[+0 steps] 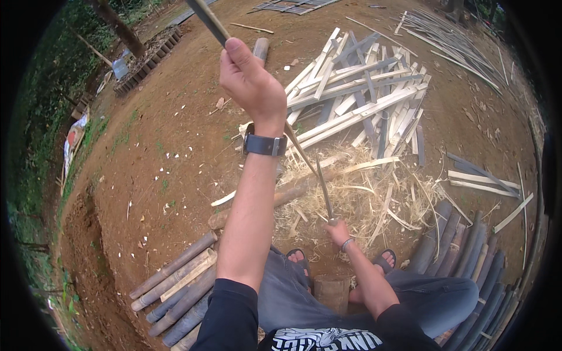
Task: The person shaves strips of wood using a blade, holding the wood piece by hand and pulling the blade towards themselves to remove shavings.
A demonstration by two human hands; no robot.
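Two grips, both closed. The left grip point(252, 79), raised and well forward, wraps around a long bamboo strip point(209, 22), its thumb lying along the strip – a hold that probably steadies the length and sets its slant. The strip runs from beyond the upper edge, through the fist, down to the middle of the view. The right grip point(338, 232), lower and nearer the body, is closed around the handle of a long-bladed knife point(325, 196); the blade points up and away from the legs, likely so that its edge meets the strip clear of the knees. Blade and strip appear to cross near the strip's lower end; whether they touch cannot be told.

Below the blade, shavings point(366, 202) cover the ground, partly around a round log point(288, 197). Beyond them, split pieces point(380, 108) lie crisscrossed in a heap, apparently dropped within arm's reach rather than stacked. Round poles point(172, 266) at the left and darker poles point(462, 248) at the right flank the person – placed, it seems, for reaching from a seat. A wooden block point(331, 292) stands between the feet.
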